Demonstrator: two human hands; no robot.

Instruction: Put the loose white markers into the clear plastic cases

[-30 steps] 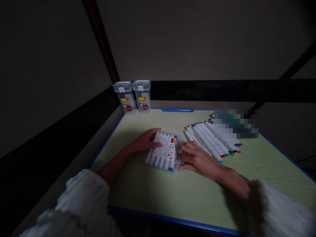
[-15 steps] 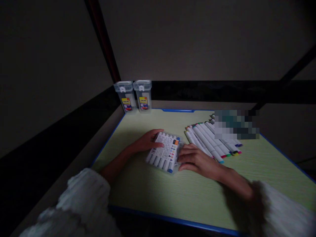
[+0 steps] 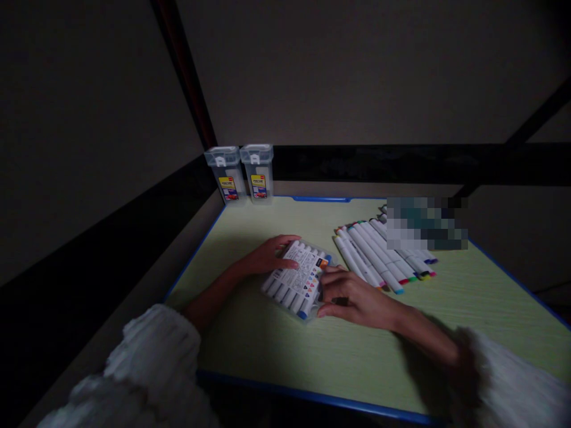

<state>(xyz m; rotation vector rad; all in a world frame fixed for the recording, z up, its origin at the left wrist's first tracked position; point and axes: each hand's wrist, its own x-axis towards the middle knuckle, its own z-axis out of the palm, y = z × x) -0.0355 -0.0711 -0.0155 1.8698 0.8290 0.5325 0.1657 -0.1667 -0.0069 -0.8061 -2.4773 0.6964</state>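
Note:
A clear plastic marker case (image 3: pixel 294 279) lies tilted over the table, with white markers in a row behind its printed label and blue ends along its right side. My left hand (image 3: pixel 272 255) grips its upper left edge, thumb across the label and fingers behind. At the case's right edge, my right hand (image 3: pixel 352 296) has its fingers curled against the plastic, the thumb near the lower corner. Its fingertips are partly hidden, so their exact hold is hard to see. Loose white markers (image 3: pixel 379 255) with coloured ends lie just beyond my right hand.
Two clear lidded boxes (image 3: pixel 229 178) with yellow labels stand at the table's back left corner. Behind the loose markers, a blurred-out patch (image 3: pixel 428 223) covers something. The pale green table (image 3: pixel 276 362) has a blue rim, and walls rise behind and to the left.
The marker case has turned slightly clockwise, its lower end shifting a little left and toward me. My right fingers have curled more at its edge. My left hand has barely moved.

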